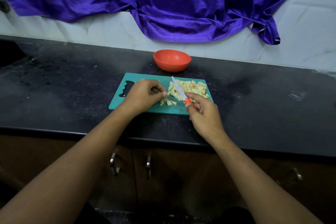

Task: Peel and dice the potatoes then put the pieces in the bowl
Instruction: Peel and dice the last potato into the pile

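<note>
A teal cutting board (138,78) lies on the black counter. A pile of diced potato pieces (192,86) covers its right half, with a few loose pieces (168,102) nearer the front. My right hand (203,112) grips a small knife (179,89) by its red handle, the blade pointing up and left over the pile. My left hand (143,95) rests on the board with fingers curled, its fingertips touching the loose pieces. A red bowl (172,60) stands just behind the board; nothing is visible inside it.
The black counter (63,82) stretches left and right of the board. A purple cloth (163,2) hangs on the tiled wall behind. Cabinet doors with metal handles (113,163) are below the counter's front edge.
</note>
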A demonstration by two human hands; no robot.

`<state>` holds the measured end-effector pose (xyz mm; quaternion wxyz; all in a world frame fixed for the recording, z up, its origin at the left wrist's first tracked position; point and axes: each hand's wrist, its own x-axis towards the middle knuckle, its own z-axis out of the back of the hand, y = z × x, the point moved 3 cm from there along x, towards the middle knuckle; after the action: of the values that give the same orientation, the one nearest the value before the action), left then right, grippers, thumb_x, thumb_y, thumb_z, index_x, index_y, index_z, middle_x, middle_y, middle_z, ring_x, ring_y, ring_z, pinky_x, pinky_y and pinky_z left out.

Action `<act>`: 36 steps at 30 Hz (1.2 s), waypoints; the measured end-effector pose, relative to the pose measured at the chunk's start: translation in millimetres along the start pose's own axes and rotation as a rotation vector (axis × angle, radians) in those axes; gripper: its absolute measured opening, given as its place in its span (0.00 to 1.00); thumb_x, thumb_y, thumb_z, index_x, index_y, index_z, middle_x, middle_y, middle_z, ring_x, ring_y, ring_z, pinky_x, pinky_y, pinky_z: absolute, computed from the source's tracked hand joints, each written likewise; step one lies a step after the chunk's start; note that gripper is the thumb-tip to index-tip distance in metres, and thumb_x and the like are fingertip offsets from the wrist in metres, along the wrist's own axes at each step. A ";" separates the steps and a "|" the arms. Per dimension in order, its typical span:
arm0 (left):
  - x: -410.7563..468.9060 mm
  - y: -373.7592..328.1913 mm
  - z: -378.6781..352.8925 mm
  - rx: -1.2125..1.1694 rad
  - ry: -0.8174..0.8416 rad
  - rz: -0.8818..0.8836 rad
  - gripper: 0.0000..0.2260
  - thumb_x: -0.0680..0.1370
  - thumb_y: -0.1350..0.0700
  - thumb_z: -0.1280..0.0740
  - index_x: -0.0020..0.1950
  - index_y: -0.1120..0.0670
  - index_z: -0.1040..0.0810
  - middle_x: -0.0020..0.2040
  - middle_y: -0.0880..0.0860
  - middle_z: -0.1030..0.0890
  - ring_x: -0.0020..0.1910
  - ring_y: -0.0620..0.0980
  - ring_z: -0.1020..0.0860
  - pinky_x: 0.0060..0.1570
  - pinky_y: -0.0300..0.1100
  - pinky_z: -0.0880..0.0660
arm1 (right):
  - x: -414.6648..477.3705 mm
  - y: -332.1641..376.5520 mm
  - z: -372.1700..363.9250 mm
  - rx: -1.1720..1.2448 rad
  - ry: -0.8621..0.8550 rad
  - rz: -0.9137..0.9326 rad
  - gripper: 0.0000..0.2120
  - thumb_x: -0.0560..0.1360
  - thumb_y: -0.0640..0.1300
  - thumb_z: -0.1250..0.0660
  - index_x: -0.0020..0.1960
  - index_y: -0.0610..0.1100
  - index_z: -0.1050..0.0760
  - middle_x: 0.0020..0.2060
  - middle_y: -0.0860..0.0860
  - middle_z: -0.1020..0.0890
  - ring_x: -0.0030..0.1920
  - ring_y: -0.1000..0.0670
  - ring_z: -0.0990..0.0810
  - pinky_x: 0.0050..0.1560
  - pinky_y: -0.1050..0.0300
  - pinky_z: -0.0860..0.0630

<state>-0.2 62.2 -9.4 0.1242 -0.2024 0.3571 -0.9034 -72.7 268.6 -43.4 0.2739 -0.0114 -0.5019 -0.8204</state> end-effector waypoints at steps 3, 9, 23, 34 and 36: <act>-16.8 19.1 8.0 -0.008 -0.029 0.044 0.04 0.75 0.50 0.23 0.46 0.47 0.16 0.41 0.44 0.17 0.41 0.40 0.19 0.47 0.43 0.20 | -1.1 4.9 -1.9 -0.112 0.046 0.028 0.19 0.81 0.49 0.33 0.71 0.61 0.24 0.43 0.57 0.18 0.32 0.59 0.24 0.35 0.60 0.28; -32.0 26.1 17.6 0.144 -0.099 0.027 0.03 0.77 0.49 0.26 0.49 0.46 0.16 0.43 0.42 0.18 0.38 0.37 0.24 0.37 0.36 0.32 | -13.6 31.3 -9.8 -0.211 0.092 0.082 0.19 0.82 0.47 0.33 0.72 0.56 0.24 0.36 0.63 0.28 0.34 0.61 0.31 0.35 0.67 0.35; -34.2 27.6 14.9 0.274 -0.165 -0.011 0.07 0.78 0.47 0.27 0.53 0.46 0.13 0.49 0.46 0.18 0.46 0.45 0.23 0.45 0.44 0.25 | -15.5 102.5 -40.3 -0.730 0.257 0.152 0.18 0.81 0.48 0.37 0.71 0.56 0.24 0.54 0.51 0.18 0.53 0.47 0.20 0.45 0.51 0.25; -38.2 23.7 16.1 0.256 -0.167 -0.025 0.07 0.78 0.47 0.27 0.55 0.44 0.13 0.44 0.41 0.21 0.40 0.42 0.25 0.36 0.36 0.33 | -18.6 76.4 -41.2 -0.499 0.284 0.025 0.19 0.83 0.49 0.37 0.73 0.59 0.26 0.54 0.54 0.17 0.48 0.52 0.19 0.49 0.52 0.20; -38.4 24.3 15.5 0.275 -0.161 -0.033 0.09 0.78 0.47 0.27 0.56 0.45 0.13 0.46 0.44 0.19 0.43 0.43 0.24 0.40 0.39 0.30 | -13.5 75.0 -34.1 -0.394 0.285 -0.030 0.17 0.83 0.48 0.35 0.70 0.60 0.23 0.54 0.56 0.17 0.43 0.55 0.21 0.44 0.56 0.22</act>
<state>42.8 49.8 -26.7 0.1641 -0.2610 0.2158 -0.9265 -17.9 220.2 -3.0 0.3223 0.0586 -0.2886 -0.8997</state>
